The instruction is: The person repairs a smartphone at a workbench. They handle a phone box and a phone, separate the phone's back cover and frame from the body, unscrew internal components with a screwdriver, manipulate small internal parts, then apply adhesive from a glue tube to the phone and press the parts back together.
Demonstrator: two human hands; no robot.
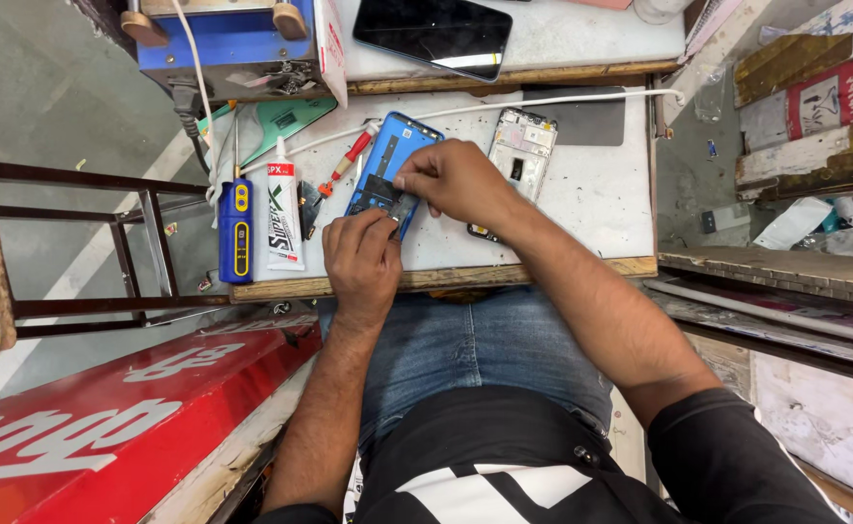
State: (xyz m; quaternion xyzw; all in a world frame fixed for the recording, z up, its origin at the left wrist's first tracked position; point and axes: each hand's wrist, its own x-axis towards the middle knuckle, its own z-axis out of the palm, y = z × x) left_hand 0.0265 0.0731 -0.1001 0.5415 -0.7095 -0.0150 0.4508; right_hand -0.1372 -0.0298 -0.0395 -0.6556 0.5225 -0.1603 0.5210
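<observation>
An opened blue phone body (385, 160) lies on the small white worktable (591, 194), inner side up. My left hand (361, 260) rests at its near end, fingertips on a small dark part (402, 207) there. My right hand (457, 180) reaches over from the right and pinches the same dark part with thumb and forefinger. A white phone frame (520, 150) lies just to the right, partly under my right wrist.
A glue tube (283, 206), a blue and yellow tool (236, 215) and a red-handled screwdriver (347, 161) lie on the left. A blue machine (237, 44) and a black phone screen (434, 34) sit at the back. A white cable (562, 99) crosses the table.
</observation>
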